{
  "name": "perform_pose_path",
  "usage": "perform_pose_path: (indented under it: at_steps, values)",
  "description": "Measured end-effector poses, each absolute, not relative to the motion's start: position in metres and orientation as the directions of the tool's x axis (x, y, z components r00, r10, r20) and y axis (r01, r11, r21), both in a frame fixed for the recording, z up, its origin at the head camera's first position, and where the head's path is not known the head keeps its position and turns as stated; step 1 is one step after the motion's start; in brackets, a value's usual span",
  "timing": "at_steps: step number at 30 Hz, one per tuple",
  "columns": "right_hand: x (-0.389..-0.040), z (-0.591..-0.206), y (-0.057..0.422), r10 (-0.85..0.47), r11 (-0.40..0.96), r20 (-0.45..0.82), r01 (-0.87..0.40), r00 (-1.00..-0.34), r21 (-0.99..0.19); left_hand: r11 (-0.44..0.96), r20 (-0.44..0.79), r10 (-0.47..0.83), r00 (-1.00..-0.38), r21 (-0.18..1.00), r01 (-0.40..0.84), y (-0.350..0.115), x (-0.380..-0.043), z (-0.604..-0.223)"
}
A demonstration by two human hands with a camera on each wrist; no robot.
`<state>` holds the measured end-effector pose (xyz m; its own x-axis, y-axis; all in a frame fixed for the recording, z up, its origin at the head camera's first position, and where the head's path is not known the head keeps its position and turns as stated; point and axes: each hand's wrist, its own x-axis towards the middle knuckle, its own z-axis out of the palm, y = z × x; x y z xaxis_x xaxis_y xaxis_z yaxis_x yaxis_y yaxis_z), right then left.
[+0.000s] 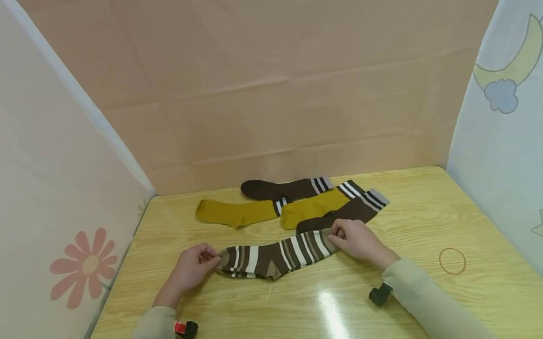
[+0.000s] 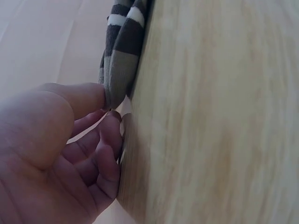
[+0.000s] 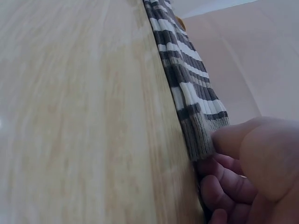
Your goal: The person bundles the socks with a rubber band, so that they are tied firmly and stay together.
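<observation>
Pinching the toe end of the layered striped socks (image 1: 265, 260) between thumb and fingers, the left hand (image 1: 195, 263) sits at their left, its remaining fingers loosely bent. At their right, the right hand (image 1: 358, 240) grips the ribbed cuff end in a similar closed pinch. Brown, white and tan, the striped socks lie left to right across the worktop (image 1: 246, 328) between both hands, heel pointing near. On the far side rest a brown sock (image 1: 278, 190), a left mustard sock (image 1: 236, 213), a right mustard sock (image 1: 311, 210) and a nearer brown sock (image 1: 353, 212), bunched together. A thin reddish ring (image 1: 440, 260) lies right of the right hand, well apart from the socks.
</observation>
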<state>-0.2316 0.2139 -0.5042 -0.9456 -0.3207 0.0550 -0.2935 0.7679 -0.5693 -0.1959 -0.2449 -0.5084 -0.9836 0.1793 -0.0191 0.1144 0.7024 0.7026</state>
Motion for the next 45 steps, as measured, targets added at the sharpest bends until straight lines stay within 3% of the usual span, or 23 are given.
perform_pose_path:
  at_steps: [32,45]
  values:
    - [-0.227,-0.504,0.212,-0.323,0.793,0.053,-0.301,-0.945,-0.529,0.748,0.092,0.188,-0.978,0.632,0.203,-0.239,-0.205,-0.51]
    - [-0.227,-0.501,0.221,-0.309,0.772,0.097,-0.309,-0.946,-0.555,0.71,0.266,0.167,-0.949,0.636,0.303,-0.215,-0.206,-0.503]
